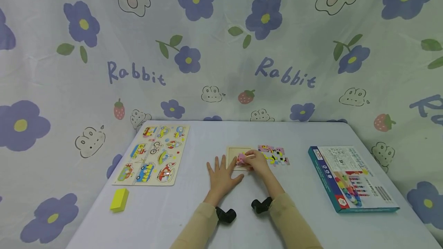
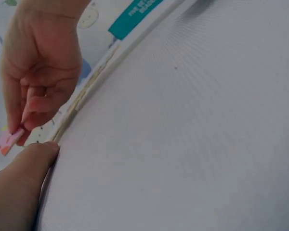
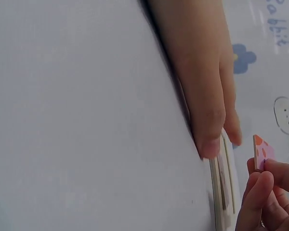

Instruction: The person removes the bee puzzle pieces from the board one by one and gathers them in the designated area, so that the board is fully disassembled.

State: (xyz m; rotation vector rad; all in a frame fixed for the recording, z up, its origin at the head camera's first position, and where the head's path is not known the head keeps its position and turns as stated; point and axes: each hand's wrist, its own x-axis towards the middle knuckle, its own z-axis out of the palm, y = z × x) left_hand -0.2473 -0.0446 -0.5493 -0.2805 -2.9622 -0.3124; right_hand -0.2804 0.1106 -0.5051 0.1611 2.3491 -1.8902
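My right hand (image 1: 257, 161) pinches a pink puzzle piece (image 1: 241, 159) with orange marks, held over a shallow wooden puzzle tray (image 1: 232, 151). In the right wrist view the puzzle piece (image 3: 263, 153) stands tilted between thumb and fingertips, above the tray's edge. My left hand (image 1: 221, 178) lies with its fingers spread at the tray's left side, fingertips at the frame. Right of the tray, several loose pink, yellow and black puzzle pieces (image 1: 274, 155) lie in a group on the table. The right hand hides part of the tray.
A wooden vehicle puzzle board (image 1: 155, 156) lies at the left, with a yellow block (image 1: 119, 200) in front of it. On the right is a flat boxed set (image 1: 353, 180) with teal sides. A patterned curtain (image 1: 221, 80) hangs behind the white table (image 1: 294, 133).
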